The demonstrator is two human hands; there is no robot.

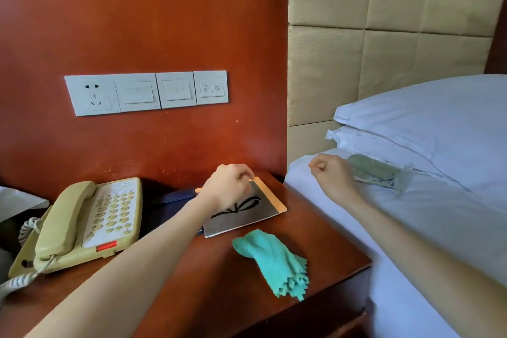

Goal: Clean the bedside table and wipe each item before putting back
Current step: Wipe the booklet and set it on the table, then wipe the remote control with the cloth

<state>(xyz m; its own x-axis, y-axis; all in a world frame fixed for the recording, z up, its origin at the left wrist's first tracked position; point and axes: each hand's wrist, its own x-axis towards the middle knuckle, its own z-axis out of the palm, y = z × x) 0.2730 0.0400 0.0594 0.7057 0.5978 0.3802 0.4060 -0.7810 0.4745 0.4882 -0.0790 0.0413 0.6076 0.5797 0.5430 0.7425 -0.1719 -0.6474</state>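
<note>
While the booklet (244, 208) lay flat on the table (219, 282), my left fingers (244, 175) pinched its far edge.
Thin, light, bendy card; beside it, the cloth (271, 261); my right hand (329, 170) fisted, empty.

A red-brown wooden wall panel (142, 22) carries white switch plates (146, 93), beside a beige padded headboard (384, 35).
</note>
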